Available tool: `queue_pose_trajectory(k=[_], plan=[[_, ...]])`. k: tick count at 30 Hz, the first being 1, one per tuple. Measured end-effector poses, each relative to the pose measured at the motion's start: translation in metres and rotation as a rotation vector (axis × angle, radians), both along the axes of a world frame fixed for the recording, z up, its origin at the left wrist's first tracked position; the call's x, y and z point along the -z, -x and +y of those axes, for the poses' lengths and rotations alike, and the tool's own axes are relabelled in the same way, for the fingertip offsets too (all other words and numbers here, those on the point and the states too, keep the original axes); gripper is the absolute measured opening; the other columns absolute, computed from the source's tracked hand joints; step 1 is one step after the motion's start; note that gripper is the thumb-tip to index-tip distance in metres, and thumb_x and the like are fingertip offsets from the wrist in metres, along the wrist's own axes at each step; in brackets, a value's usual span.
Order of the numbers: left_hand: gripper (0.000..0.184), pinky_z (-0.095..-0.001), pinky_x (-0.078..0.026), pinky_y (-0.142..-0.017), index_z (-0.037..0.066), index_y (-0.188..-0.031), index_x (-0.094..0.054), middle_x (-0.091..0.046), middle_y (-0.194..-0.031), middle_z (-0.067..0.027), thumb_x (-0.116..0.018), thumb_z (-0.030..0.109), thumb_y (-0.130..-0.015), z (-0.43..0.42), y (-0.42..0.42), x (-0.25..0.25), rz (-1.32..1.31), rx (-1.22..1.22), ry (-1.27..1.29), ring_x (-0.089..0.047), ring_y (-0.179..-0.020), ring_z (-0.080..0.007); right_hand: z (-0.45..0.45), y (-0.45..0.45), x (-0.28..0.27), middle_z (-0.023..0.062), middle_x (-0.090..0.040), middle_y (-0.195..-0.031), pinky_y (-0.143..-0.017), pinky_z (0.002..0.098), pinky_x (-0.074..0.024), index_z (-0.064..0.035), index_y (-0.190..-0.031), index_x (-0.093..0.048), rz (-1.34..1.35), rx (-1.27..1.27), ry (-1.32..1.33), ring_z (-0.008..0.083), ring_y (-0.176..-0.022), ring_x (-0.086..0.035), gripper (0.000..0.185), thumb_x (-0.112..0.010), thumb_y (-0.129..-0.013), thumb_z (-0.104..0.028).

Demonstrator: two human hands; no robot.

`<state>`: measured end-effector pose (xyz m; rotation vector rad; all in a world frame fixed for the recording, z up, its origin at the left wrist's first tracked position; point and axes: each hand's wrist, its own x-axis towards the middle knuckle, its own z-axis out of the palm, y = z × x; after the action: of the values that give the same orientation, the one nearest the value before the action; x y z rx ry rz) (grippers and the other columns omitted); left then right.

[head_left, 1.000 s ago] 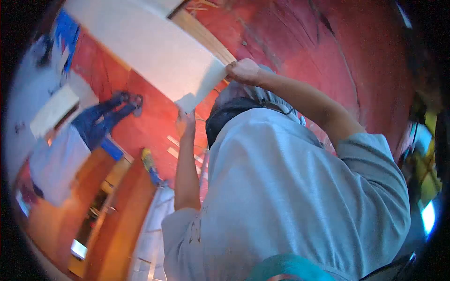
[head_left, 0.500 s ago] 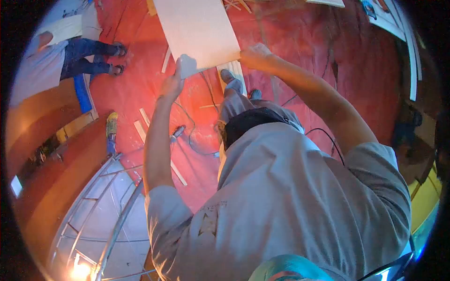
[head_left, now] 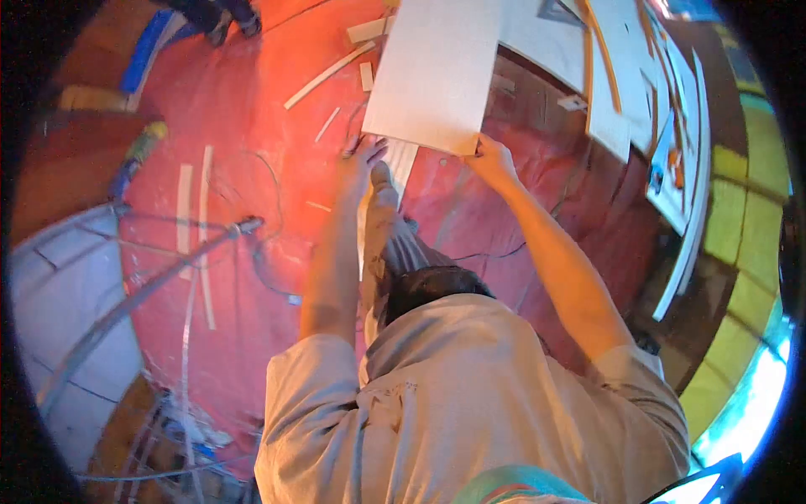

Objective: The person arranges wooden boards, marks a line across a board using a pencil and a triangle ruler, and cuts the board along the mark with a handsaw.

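Observation:
A long pale board (head_left: 432, 71) stretches away from me, its near edge level with my hands. My right hand (head_left: 494, 161) pinches the near right corner of the board between thumb and fingers. Just under the near left corner is my left hand (head_left: 366, 158), its fingers stretched out and apart, not visibly closed on the edge. A narrow pale plank (head_left: 405, 166) shows beneath the board, beside my shoe (head_left: 382, 175).
Wood strips (head_left: 206, 244) and offcuts lie on the red floor covering (head_left: 239, 353). A metal frame (head_left: 109, 323) stands at left. On the right, a work surface (head_left: 609, 126) carries boards and tools. Another person's feet (head_left: 231, 25) are at upper left. A cable (head_left: 487, 254) crosses the floor.
My view has turned right, bringing the work surface closer in. The board now points up and slightly right. My left hand has gone from gripping the board's corner to spread fingers beneath it.

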<state>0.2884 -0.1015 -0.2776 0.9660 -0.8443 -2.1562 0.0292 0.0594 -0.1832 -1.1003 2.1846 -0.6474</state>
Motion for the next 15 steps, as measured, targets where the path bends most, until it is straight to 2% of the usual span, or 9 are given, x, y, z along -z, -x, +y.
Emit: queue_pose_trajectory(k=[1,2,3,4,6,7,9,14,15], plan=[[0.050,-0.0430,-0.058,-0.097,0.005,-0.147,-0.051,-0.067,-0.122,-0.0085,-0.068,0.017,-0.101,0.008,0.005,0.001,0.104,-0.109,-0.069,-0.069,-0.110,-0.0277,-0.003,-0.003,-0.002,0.0158,-0.076,-0.106,-0.081,0.0441,-0.0585,0.0017,-0.113,-0.070,0.021,-0.042,-0.019,0.0334,-0.098,-0.074,0.042,-0.080,-0.085,-0.028],[0.047,-0.0423,-0.059,-0.095,0.007,-0.142,-0.057,-0.067,-0.123,-0.0066,-0.071,0.020,-0.099,0.014,0.009,0.001,0.214,-0.211,-0.132,-0.070,-0.108,-0.0269,-0.001,-0.005,-0.003,0.0118,-0.076,-0.106,-0.079,0.0380,-0.0593,0.0017,-0.118,-0.069,-0.178,0.060,-0.036,0.0262,-0.094,-0.074,0.043,-0.079,-0.088,-0.026],[0.050,-0.0445,-0.056,-0.098,0.010,-0.146,-0.054,-0.063,-0.131,-0.0054,-0.069,0.021,-0.100,0.016,0.015,0.008,0.208,-0.231,-0.200,-0.067,-0.115,-0.0269,-0.001,-0.004,-0.005,0.0079,-0.075,-0.106,-0.077,0.0318,-0.0600,0.0017,-0.124,-0.069,-0.379,0.173,-0.063,0.0191,-0.091,-0.074,0.043,-0.079,-0.090,-0.024],[0.050,-0.0445,-0.056,-0.098,0.010,-0.146,-0.054,-0.063,-0.131,-0.0054,-0.069,0.021,-0.100,0.018,0.021,0.012,0.230,-0.261,-0.220,-0.067,-0.115,-0.0269,-0.002,-0.006,-0.009,0.0079,-0.075,-0.106,-0.077,0.0318,-0.0600,0.0017,-0.124,-0.069,-0.354,0.148,-0.087,0.0191,-0.091,-0.074,0.043,-0.079,-0.090,-0.024],[0.055,-0.0440,-0.054,-0.100,0.012,-0.150,-0.049,-0.062,-0.134,-0.0039,-0.069,0.023,-0.101,0.022,0.029,0.019,0.354,-0.298,-0.307,-0.063,-0.122,-0.0263,-0.006,-0.011,-0.012,0.0107,-0.071,-0.111,-0.080,0.0325,-0.0624,0.0047,-0.123,-0.068,-0.620,0.381,-0.070,0.0236,-0.095,-0.074,0.042,-0.075,-0.096,-0.027],[0.055,-0.0440,-0.054,-0.100,0.012,-0.150,-0.049,-0.062,-0.134,-0.0039,-0.069,0.023,-0.101,0.024,0.031,0.022,0.369,-0.326,-0.320,-0.063,-0.122,-0.0263,-0.007,-0.011,-0.006,0.0107,-0.071,-0.111,-0.080,0.0325,-0.0624,0.0047,-0.123,-0.068,-0.603,0.360,-0.092,0.0236,-0.095,-0.074,0.042,-0.075,-0.096,-0.027],[0.060,-0.0437,-0.051,-0.103,0.013,-0.153,-0.046,-0.061,-0.139,-0.0028,-0.069,0.030,-0.100,0.025,0.036,0.025,0.464,-0.341,-0.339,-0.060,-0.127,-0.0248,-0.015,-0.016,0.002,0.0197,-0.068,-0.115,-0.086,0.0342,-0.0637,0.0131,-0.122,-0.063,-0.539,0.432,-0.171,0.0301,-0.099,-0.074,0.049,-0.073,-0.098,-0.028],[0.051,-0.0372,-0.057,-0.095,0.015,-0.147,-0.050,-0.062,-0.136,-0.0005,-0.065,0.035,-0.102,0.031,0.046,0.033,0.605,-0.348,-0.276,-0.061,-0.121,-0.0208,-0.013,-0.034,0.005,0.0235,-0.067,-0.117,-0.090,0.0386,-0.0636,0.0175,-0.125,-0.058,-0.624,0.525,-0.042,0.0345,-0.105,-0.072,0.055,-0.074,-0.097,-0.026],[0.050,-0.0377,-0.057,-0.095,0.014,-0.145,-0.052,-0.063,-0.135,-0.0009,-0.065,0.036,-0.102,0.034,0.050,0.035,0.660,-0.361,-0.351,-0.061,-0.121,-0.0207,-0.011,-0.033,0.009,0.0245,-0.067,-0.118,-0.091,0.0392,-0.0633,0.0186,-0.126,-0.057,-0.632,0.558,-0.017,0.0354,-0.106,-0.072,0.056,-0.075,-0.097,-0.026]])
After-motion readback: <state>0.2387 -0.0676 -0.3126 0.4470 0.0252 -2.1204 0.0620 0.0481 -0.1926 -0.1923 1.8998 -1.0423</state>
